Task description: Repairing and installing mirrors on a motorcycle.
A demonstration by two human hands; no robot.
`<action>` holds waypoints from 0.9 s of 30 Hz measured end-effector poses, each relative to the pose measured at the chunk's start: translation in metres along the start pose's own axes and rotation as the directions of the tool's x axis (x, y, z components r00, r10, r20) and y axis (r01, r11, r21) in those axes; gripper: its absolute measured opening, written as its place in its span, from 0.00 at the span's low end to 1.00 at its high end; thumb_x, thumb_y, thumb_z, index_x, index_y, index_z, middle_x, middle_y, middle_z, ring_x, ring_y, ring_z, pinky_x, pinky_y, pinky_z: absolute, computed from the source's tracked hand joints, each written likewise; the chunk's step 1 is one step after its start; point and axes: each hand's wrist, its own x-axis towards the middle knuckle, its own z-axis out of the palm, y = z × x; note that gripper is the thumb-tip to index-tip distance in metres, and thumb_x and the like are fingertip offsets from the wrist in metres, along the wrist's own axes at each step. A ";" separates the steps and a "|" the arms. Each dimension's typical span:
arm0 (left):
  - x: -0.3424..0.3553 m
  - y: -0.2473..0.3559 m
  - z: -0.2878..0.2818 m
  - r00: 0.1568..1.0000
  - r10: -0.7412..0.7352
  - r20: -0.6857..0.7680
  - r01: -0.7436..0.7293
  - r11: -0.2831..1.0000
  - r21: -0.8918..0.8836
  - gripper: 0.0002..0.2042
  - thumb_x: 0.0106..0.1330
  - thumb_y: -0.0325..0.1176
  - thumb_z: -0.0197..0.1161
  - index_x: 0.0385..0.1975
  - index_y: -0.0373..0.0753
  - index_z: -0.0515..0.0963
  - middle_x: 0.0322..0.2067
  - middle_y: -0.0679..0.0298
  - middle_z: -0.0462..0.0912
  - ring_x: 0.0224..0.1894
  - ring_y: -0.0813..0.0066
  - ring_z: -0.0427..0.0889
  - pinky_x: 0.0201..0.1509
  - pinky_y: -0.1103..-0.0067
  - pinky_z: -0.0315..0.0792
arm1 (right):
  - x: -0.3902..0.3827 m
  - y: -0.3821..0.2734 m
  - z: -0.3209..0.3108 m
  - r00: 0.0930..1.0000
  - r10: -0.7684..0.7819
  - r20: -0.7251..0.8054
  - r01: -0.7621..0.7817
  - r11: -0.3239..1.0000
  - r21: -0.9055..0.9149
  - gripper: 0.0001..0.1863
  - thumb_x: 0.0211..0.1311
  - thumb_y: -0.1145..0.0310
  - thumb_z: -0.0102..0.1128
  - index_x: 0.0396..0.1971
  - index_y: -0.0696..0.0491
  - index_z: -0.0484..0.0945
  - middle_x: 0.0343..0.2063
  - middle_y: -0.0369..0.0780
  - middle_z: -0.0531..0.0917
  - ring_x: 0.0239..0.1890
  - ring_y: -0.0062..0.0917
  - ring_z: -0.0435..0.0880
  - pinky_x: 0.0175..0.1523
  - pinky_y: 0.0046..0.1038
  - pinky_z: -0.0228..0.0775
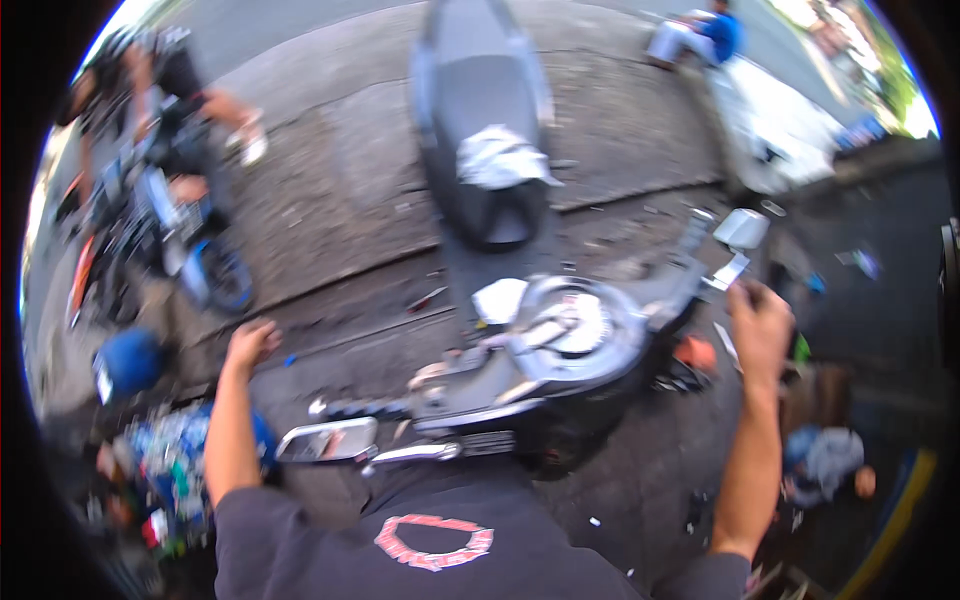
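A scooter stands before me, its round speedometer facing up and its handlebar spread left and right. My left hand hangs in the air left of the handlebar, fingers curled in and nothing visible in them. Beside the right mirror, my right hand is closed, fingertips together near a small white piece. Blur hides whether the fingers grip it. The left mirror lies close to my shirt. A white cloth rests on the black seat; another white piece sits behind the speedometer.
Another person bends over a blue-wheeled motorcycle at the left. A blue container and a heap of bottles stand nearer. A seated person in blue is far right, by a white sheet. An orange object lies beside the scooter.
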 end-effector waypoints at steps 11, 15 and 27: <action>0.017 0.036 0.041 1.000 -0.014 -0.008 0.015 0.997 0.079 0.17 0.67 0.37 0.60 0.51 0.35 0.73 0.31 0.64 0.83 0.25 0.78 0.81 0.27 0.82 0.72 | 0.010 0.012 -0.027 0.952 -0.011 0.307 -0.100 0.934 0.344 0.09 0.64 0.73 0.59 0.40 0.60 0.81 0.24 0.35 0.82 0.23 0.14 0.77 0.28 0.22 0.66; 0.017 0.045 0.048 1.000 -0.011 -0.010 0.012 0.997 0.076 0.18 0.67 0.36 0.60 0.52 0.34 0.72 0.30 0.63 0.83 0.25 0.78 0.81 0.26 0.83 0.71 | 0.015 0.024 -0.029 0.936 -0.099 0.338 -0.043 0.920 0.388 0.08 0.63 0.74 0.58 0.40 0.60 0.81 0.27 0.36 0.82 0.28 0.17 0.77 0.35 0.24 0.68; 0.014 0.080 0.069 0.998 0.042 0.043 -0.047 0.993 0.108 0.20 0.67 0.36 0.59 0.55 0.32 0.70 0.32 0.62 0.83 0.26 0.77 0.82 0.28 0.82 0.73 | 0.035 0.005 -0.042 0.845 -0.218 0.488 0.124 0.968 0.218 0.08 0.60 0.75 0.59 0.39 0.60 0.81 0.28 0.43 0.83 0.35 0.29 0.83 0.43 0.33 0.73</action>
